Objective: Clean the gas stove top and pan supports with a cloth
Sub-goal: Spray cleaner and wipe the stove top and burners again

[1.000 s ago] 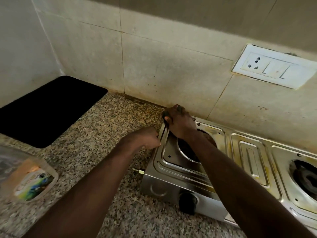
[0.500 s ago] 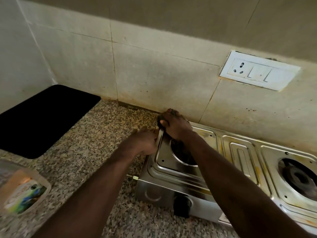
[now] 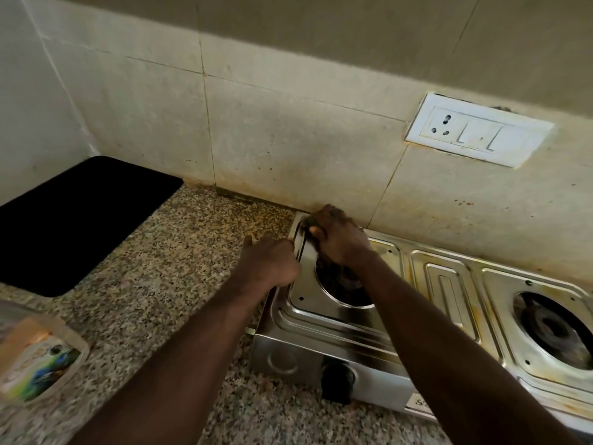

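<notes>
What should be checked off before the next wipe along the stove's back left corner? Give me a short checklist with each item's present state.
1. Right hand presses something dark, probably the cloth, at the stove back left corner: ok.
2. Left hand steadies the stove's left edge: ok.
3. Pan supports off both burners: ok.
4. No flame at the right burner: ok.
5. Front knob set to off: cannot tell.
6. Plastic container away from the stove: ok.

Steel gas stove against wall, dark cloth at back-left corner
</notes>
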